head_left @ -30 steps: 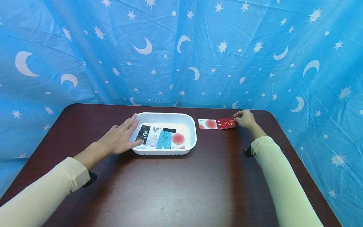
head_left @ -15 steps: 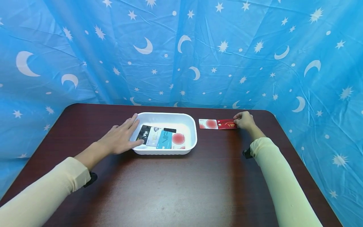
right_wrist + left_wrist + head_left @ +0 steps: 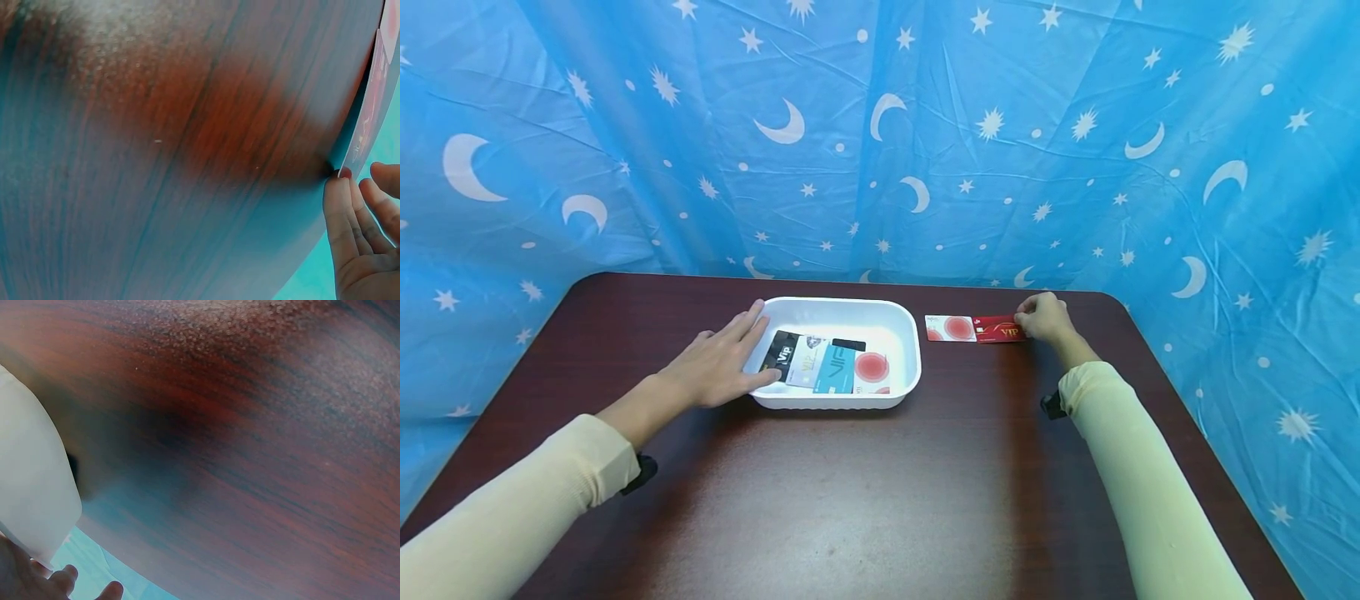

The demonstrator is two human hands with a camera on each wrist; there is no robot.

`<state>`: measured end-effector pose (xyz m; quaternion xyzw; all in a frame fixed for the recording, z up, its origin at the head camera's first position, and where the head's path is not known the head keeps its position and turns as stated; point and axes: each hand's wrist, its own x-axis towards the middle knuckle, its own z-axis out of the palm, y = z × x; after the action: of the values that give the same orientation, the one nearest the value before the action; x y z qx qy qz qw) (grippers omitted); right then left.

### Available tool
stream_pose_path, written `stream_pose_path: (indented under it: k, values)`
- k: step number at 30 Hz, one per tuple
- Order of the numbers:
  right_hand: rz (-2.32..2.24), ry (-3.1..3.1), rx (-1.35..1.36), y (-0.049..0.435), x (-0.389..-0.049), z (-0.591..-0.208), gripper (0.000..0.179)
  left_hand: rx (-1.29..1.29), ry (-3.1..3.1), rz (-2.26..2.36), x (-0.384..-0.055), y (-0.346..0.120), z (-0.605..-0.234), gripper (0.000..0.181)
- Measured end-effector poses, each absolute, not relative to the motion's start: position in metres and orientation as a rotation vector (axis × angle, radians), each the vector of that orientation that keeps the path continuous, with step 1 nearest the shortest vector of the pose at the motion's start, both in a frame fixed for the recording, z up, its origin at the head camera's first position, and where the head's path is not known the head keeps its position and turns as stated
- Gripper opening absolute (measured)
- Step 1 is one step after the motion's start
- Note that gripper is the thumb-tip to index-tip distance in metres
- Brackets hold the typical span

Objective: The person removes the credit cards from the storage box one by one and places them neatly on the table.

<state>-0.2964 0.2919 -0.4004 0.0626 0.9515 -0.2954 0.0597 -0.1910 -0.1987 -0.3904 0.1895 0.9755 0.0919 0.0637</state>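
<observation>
My left hand, fingers straight and spread, rests on the left rim of a white plastic tray. In the left wrist view its fingers show at the bottom left, beside the tray's wall. Right of the tray, my right hand pinches the right end of a red VIP card. The right wrist view has the fingertips at the end of that card. A white card with a red circle lies end to end with it on its left.
Inside the tray lie a black VIP card, a silver VIP card, a blue card, a white card with a red circle and a dark card. Under everything is a dark brown table; a blue curtain hangs behind.
The red VIP card, slightly slanted a second ago, now lies straighter in line with the white card. My right hand has shifted only slightly; my left hand has stayed put.
</observation>
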Motion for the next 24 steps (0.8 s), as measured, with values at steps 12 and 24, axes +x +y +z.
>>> stream_pose_path:
  k: [12,24]
  values:
    - [-0.873,2.914,0.144,0.284,-0.299,-0.388,0.026,0.586,2.95,0.281,-0.192,-0.199,-0.391,0.091]
    - [-1.272,2.644,-0.263,0.23,-0.306,-0.348,0.037,0.586,2.948,0.278,-0.191,-0.201,-0.391,0.092]
